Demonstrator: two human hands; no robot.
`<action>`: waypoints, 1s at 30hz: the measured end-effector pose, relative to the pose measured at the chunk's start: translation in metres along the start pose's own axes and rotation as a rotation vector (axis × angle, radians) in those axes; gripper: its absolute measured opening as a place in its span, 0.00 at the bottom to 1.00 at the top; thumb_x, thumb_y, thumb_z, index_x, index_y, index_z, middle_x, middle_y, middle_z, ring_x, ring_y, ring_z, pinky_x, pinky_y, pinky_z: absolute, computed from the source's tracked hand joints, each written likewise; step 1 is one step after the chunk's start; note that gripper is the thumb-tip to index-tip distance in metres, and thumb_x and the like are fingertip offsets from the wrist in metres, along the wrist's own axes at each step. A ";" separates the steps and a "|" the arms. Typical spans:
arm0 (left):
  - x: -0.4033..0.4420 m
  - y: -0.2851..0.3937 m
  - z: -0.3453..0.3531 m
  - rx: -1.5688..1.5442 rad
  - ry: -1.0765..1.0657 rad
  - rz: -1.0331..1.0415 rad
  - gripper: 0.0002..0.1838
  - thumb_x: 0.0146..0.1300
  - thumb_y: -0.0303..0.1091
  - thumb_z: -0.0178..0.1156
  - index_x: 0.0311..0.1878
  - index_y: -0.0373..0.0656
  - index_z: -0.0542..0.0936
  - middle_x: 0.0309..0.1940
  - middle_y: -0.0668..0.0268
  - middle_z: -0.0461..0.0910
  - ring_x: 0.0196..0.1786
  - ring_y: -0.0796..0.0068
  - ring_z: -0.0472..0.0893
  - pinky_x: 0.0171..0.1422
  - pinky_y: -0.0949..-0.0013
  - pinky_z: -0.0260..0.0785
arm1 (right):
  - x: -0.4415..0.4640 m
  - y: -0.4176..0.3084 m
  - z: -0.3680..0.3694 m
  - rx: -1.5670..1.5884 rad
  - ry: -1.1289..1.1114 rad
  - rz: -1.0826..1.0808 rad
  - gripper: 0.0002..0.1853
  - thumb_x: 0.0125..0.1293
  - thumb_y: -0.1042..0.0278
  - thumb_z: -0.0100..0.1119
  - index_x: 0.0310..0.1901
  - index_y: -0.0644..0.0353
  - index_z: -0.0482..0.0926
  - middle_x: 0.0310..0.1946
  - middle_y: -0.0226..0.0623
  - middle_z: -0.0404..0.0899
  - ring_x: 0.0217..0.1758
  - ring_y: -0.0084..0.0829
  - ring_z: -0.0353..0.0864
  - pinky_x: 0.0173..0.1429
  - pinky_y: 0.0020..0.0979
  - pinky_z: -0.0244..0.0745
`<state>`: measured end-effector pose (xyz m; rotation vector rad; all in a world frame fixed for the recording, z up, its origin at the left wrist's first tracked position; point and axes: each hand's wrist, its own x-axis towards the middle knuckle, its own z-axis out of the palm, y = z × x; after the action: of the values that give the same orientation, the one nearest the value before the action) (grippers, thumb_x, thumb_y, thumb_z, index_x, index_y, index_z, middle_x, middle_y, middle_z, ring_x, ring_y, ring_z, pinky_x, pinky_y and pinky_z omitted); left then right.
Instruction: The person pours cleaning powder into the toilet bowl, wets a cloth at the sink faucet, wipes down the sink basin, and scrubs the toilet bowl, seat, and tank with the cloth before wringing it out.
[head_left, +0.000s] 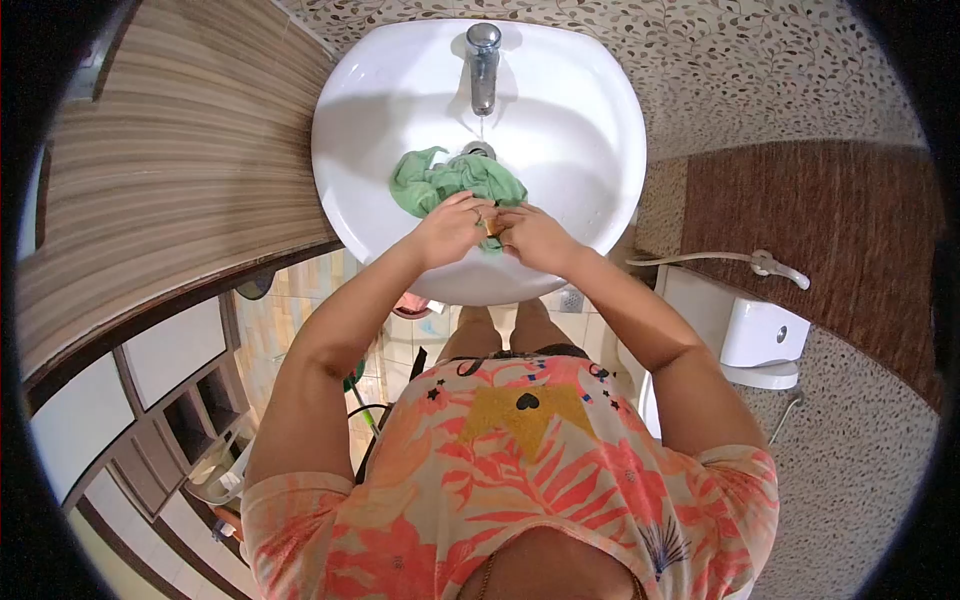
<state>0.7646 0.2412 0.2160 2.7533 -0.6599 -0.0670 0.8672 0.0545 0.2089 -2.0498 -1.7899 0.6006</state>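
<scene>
A wet-looking green cloth lies bunched in the white sink, close to the drain. My left hand grips the cloth's near edge with bent fingers. Beside it, my right hand has its fingers closed on the same edge, the two hands almost touching. Between them shows a small orange-brown thing, too small to name. A strip of the cloth hangs below the fingers. Above the drain, the chrome faucet lets down a thin trickle of water.
A striped panel runs along the left of the sink. On the right are a hand shower and a white dispenser on the wall. Below the sink, a reddish container stands on the tiled floor.
</scene>
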 end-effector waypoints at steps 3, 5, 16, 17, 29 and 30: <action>-0.004 0.011 -0.032 -0.374 0.102 -0.100 0.10 0.55 0.29 0.57 0.42 0.44 0.77 0.41 0.58 0.78 0.53 0.65 0.74 0.70 0.53 0.52 | -0.013 -0.002 -0.040 0.263 -0.139 0.001 0.06 0.59 0.65 0.57 0.34 0.56 0.75 0.41 0.37 0.77 0.51 0.37 0.74 0.65 0.44 0.58; -0.005 0.015 -0.053 -0.484 0.071 -0.219 0.07 0.57 0.30 0.56 0.40 0.44 0.76 0.37 0.58 0.78 0.49 0.65 0.75 0.69 0.54 0.52 | -0.023 -0.011 -0.059 0.601 -0.080 0.288 0.11 0.55 0.64 0.62 0.37 0.57 0.73 0.41 0.36 0.77 0.55 0.38 0.73 0.70 0.47 0.47; 0.015 -0.058 -0.023 -0.245 0.538 -0.755 0.23 0.59 0.43 0.58 0.55 0.44 0.71 0.45 0.53 0.77 0.53 0.52 0.73 0.61 0.58 0.60 | 0.043 0.052 -0.046 0.258 0.421 0.572 0.30 0.53 0.44 0.64 0.52 0.55 0.73 0.54 0.48 0.69 0.57 0.48 0.68 0.60 0.42 0.66; 0.020 -0.065 -0.015 -0.394 0.431 -1.113 0.27 0.60 0.48 0.55 0.59 0.44 0.69 0.50 0.52 0.74 0.57 0.50 0.70 0.62 0.58 0.60 | 0.062 0.052 -0.032 0.340 0.474 0.817 0.33 0.53 0.41 0.60 0.55 0.55 0.71 0.55 0.50 0.67 0.59 0.48 0.66 0.60 0.45 0.64; -0.023 -0.070 0.039 -2.417 0.739 -0.955 0.25 0.67 0.53 0.42 0.56 0.44 0.70 0.50 0.55 0.73 0.53 0.51 0.74 0.58 0.45 0.66 | 0.124 -0.064 -0.016 1.397 0.364 0.504 0.26 0.63 0.49 0.55 0.34 0.72 0.78 0.31 0.41 0.79 0.37 0.34 0.78 0.46 0.35 0.71; -0.016 -0.062 0.037 -2.362 0.897 -0.829 0.24 0.66 0.50 0.44 0.55 0.42 0.70 0.50 0.55 0.74 0.52 0.53 0.75 0.58 0.48 0.67 | 0.120 -0.062 -0.023 1.425 0.262 0.437 0.25 0.64 0.49 0.54 0.33 0.71 0.79 0.29 0.39 0.78 0.36 0.31 0.76 0.44 0.33 0.72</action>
<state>0.7733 0.2902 0.1614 0.3554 0.6270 0.1302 0.8405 0.1825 0.2504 -1.2893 -0.3618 1.1723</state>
